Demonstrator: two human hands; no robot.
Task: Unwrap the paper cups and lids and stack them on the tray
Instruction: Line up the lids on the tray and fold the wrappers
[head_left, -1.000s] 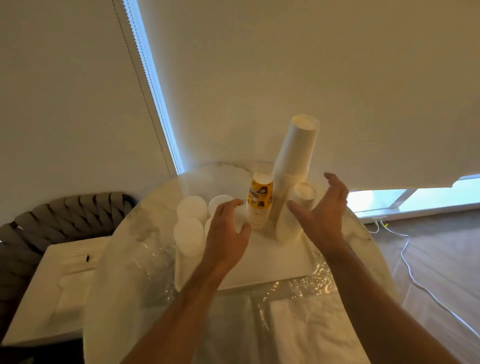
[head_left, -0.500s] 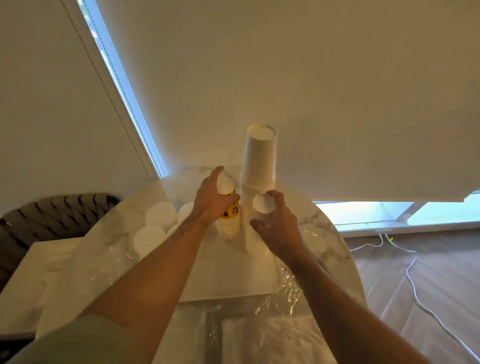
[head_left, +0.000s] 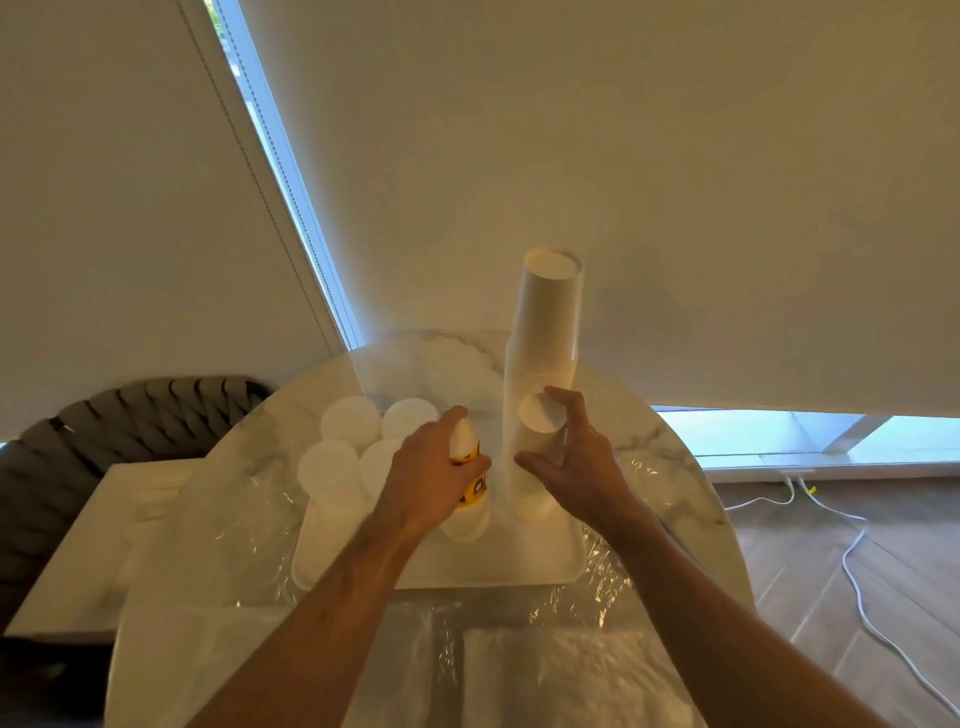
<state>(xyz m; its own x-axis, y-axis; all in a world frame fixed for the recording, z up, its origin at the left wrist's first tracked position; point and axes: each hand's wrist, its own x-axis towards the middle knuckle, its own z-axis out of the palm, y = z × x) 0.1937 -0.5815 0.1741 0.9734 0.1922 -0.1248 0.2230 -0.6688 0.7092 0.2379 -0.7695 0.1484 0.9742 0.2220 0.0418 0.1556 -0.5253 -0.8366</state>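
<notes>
**Steadying short stacks beside the tall one**

Round marble table under everything, set against the blinds, likely for daylight and working room. Crumpled clear wrap spread across its near half, shed there presumably because unwrapping is largely done; whether any packet remains sealed, impossible to tell.

On the table, a white tray, taken here as the landmark. At the tray's centre, towards its far edge, a tall stack of white cups, mouths down, upright, probably inverted for a broad footing. On the tray's left part, four piles of lids, round faces up, grouped tightly, seemingly to leave the middle free for cups.

Near the tray's centre, just left of the tall stack, a short yellow stack with a printed pattern. Left hand wrapped round its upper part, fingers and thumb curled about it, apparently to seat or straighten it.

Just right and in front of the tall stack, a short white stack, its top disc facing the camera. Right hand cupped around it, fingers spread and curved, thumb low; actual contact not certain, so more a guarding hold than a firm grip. Judged purpose: keeping the small stacks from toppling against the tall one.
</notes>
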